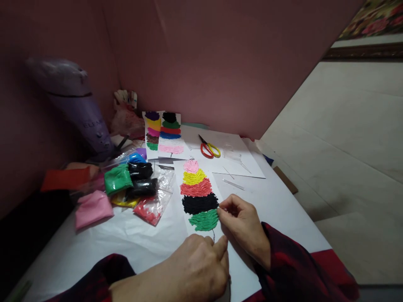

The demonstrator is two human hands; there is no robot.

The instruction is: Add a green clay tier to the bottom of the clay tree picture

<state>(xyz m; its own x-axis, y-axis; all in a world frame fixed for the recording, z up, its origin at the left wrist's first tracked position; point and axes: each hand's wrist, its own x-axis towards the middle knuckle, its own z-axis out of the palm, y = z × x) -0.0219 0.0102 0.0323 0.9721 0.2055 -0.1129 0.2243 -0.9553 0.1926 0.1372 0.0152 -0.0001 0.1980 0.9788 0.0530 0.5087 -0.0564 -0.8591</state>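
A white paper sheet (185, 218) lies before me with a textured picture of stacked clay-like bands: pink, yellow, red, black and green. My right hand (244, 224) is closed in a pinch at the right end of the green band (204, 220), just below the black band (200, 203). Whatever its fingertips hold is too small to make out. My left hand (197, 268) is curled near the sheet's lower end, its index fingertip close to the drawn dark stem (213, 236). Its other fingers are tucked under, hiding anything inside.
Packets of coloured clay, including green (118, 179), pink (93, 209) and black (141, 188), lie to the left. Two finished-looking banded pictures (171, 130) stand behind. Scissors (208, 149) and thin clear sticks (233, 184) lie beyond my right hand. A purple wrapped bundle (77, 109) leans by the wall.
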